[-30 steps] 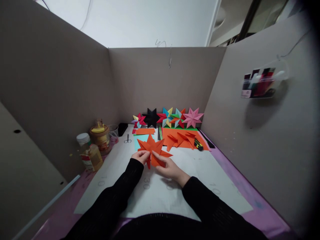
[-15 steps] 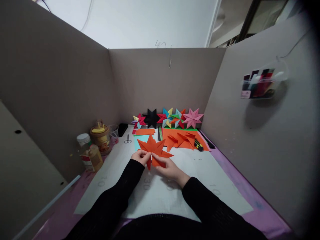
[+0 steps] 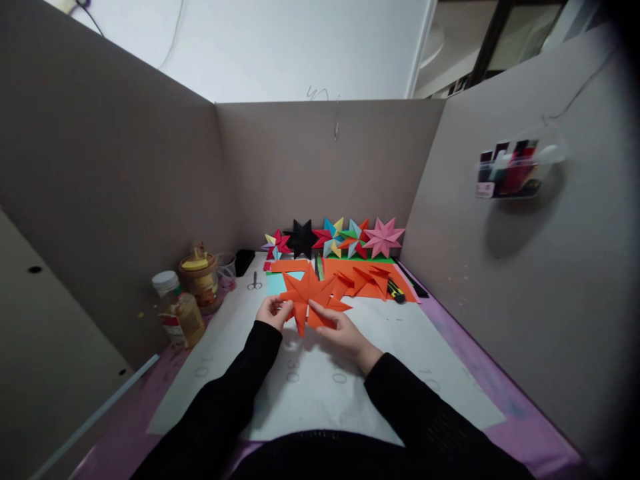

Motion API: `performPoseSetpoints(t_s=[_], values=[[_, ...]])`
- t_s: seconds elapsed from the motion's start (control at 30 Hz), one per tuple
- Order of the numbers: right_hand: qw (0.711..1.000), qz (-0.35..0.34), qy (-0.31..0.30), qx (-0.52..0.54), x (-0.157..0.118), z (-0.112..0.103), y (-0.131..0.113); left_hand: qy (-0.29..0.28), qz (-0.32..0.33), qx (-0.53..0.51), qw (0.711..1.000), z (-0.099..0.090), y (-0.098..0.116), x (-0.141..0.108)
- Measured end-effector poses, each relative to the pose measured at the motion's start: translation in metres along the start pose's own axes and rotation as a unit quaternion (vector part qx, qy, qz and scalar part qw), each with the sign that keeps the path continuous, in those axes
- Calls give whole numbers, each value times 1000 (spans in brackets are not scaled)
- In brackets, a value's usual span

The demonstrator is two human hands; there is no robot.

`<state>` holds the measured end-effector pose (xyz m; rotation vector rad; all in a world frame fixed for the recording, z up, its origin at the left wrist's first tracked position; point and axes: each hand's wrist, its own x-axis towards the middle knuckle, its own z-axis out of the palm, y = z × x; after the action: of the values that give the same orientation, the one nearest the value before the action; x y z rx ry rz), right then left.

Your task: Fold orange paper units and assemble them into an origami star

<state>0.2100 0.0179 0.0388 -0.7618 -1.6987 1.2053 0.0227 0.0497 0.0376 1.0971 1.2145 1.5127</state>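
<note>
An orange folded-paper star (image 3: 311, 291) is held above the white sheet, its points spread outward, with a narrow gap near its lower middle. My left hand (image 3: 275, 312) pinches the star's left edge between thumb and fingers. From the right, my right hand (image 3: 341, 331) grips the lower right part, thumb below and fingers on top. Behind the star, several folded orange pieces (image 3: 364, 281) lie on orange paper (image 3: 333, 266).
Finished stars, such as a pink one (image 3: 384, 238) and a black one (image 3: 302, 239), lean at the back panel. A yellow-black cutter (image 3: 396, 291) lies at right. Scissors (image 3: 255, 282), a glue bottle (image 3: 179, 311) and a brown pot (image 3: 200, 277) are at left.
The orange star has moved slightly right and turned a little. My left hand has shifted from near the star's centre to its left edge, while my right hand still grips the right side.
</note>
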Motion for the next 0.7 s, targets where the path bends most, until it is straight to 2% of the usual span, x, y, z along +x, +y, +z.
performPoseSetpoints(t_s=[0.07, 0.17, 0.4, 0.57, 0.7], values=[[1000, -1, -4, 7, 0, 0, 0, -28, -10, -13, 999, 0, 3, -2], [1000, 2, -10, 18, 0, -1, 1, -42, -3, -7, 999, 0, 8, -6], [999, 16, 2, 43, 1, -1, -2, 0, -2, 49, 999, 3, 10, -12], [998, 26, -7, 48, 0, 1, -6, -1, -25, 39, 999, 3, 8, -10], [999, 33, -2, 31, -1, 2, -4, -23, -25, 21, 999, 2, 3, -7]])
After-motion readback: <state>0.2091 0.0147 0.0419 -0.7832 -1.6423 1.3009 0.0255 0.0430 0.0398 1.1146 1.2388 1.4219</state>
